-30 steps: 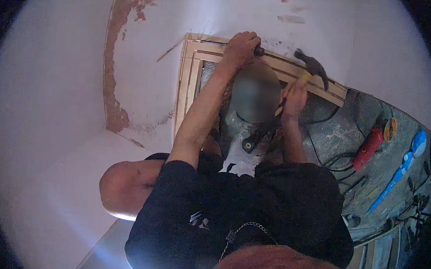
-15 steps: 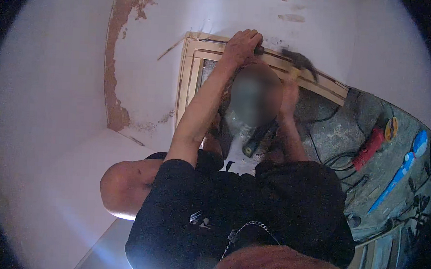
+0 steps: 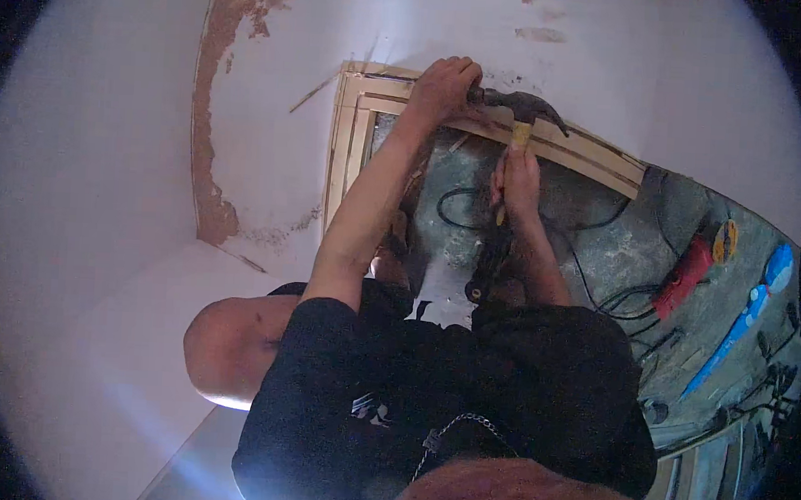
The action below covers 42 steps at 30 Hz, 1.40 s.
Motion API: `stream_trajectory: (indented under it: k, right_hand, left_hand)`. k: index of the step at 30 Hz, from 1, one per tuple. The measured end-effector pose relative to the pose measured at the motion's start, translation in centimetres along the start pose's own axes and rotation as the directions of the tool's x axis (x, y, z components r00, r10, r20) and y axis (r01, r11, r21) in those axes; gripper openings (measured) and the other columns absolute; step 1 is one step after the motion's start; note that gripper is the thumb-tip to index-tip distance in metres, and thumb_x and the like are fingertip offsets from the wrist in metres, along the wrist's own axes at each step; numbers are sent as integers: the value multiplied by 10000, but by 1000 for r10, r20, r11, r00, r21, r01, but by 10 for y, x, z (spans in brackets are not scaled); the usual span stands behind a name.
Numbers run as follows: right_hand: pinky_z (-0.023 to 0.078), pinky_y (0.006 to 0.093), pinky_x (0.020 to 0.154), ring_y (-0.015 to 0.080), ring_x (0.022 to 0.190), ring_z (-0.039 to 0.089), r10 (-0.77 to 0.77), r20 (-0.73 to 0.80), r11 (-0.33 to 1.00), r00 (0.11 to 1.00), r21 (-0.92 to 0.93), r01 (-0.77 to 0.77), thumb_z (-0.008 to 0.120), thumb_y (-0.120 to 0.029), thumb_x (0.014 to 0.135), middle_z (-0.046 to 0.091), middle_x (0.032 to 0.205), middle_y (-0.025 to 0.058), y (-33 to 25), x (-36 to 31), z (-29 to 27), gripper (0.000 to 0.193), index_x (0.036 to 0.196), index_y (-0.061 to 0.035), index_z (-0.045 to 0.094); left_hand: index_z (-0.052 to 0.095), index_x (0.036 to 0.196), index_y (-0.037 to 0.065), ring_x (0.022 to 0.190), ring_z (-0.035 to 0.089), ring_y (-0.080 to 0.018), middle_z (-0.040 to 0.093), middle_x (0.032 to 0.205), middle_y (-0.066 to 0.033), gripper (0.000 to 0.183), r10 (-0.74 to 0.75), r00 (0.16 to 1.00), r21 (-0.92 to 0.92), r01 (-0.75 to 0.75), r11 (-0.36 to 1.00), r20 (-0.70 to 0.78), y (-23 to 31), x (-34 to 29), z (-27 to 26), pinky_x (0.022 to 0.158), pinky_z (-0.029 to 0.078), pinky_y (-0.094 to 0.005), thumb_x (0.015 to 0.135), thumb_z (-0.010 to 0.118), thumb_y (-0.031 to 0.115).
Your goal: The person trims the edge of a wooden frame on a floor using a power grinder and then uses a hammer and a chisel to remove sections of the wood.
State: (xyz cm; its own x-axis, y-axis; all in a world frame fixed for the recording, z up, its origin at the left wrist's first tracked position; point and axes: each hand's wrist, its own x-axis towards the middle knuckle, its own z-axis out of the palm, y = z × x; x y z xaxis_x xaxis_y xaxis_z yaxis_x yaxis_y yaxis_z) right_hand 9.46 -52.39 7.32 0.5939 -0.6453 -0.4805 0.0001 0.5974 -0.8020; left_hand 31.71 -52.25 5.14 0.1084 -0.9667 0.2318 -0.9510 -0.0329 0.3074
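My right hand point(image 3: 519, 182) grips the yellow handle of a claw hammer point(image 3: 523, 107). The hammer's head lies level with my left hand, its striking end against or right beside a short dark end poking out there. Fingers closed, my left hand point(image 3: 442, 91) rests at the pale wooden frame point(image 3: 586, 158) by the wall. What it holds is mostly hidden; only that dark end shows.
On the grey floor to the right lie a red power tool point(image 3: 684, 278) with a yellow disc point(image 3: 726, 241), a long tapering blue object point(image 3: 731, 335) and loose black cables point(image 3: 589, 273). A white wall point(image 3: 279, 144) with bare brown patches rises ahead and left.
The hammer has swung left, its head coming from the right up to the dark end at my left hand. My left hand has barely moved.
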Motion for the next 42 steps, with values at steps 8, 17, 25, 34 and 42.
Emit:
stream_trajectory:
  k: [8,17,25,34,42]
  right_hand:
    - [366,278,332,127,359,400,-22,-87,999,996,48,26,385,-386,1022,408,562,15,2,2,-17,304,916,-103,408]
    - [376,266,348,113,384,422,-20,-166,999,986,29,25,373,-381,1027,396,534,1,-11,-3,-7,301,921,-102,412]
    - [369,275,330,122,357,412,-134,-21,983,991,126,135,381,-389,1024,409,527,4,9,-1,-13,304,950,-96,407]
    - [353,279,328,122,373,420,9,1,1000,1000,-24,-9,389,-375,1024,421,559,10,-4,6,-7,304,946,-81,406]
    - [370,294,329,151,364,412,-111,-193,982,975,126,137,378,-388,1023,420,582,44,-26,-10,-52,336,910,-75,423]
  left_hand:
    - [576,893,73,901,587,-285,578,884,-80,667,-51,993,-79,59,995,107,20,11,-14,820,471,-406,495,822,548]
    - [585,887,67,915,590,-287,586,890,-84,639,-58,992,-79,67,995,109,14,5,-11,815,480,-411,508,830,521]
    - [595,848,71,897,591,-288,586,877,-91,634,-68,985,-82,82,993,161,14,3,-14,808,479,-402,507,817,557]
    - [593,863,77,936,589,-284,590,905,-86,632,-41,994,-74,49,996,101,14,5,-8,812,477,-415,503,817,545]
    - [584,698,83,542,577,-215,583,657,-30,291,-137,923,-148,88,985,-359,1,2,-35,508,473,-325,759,758,308]
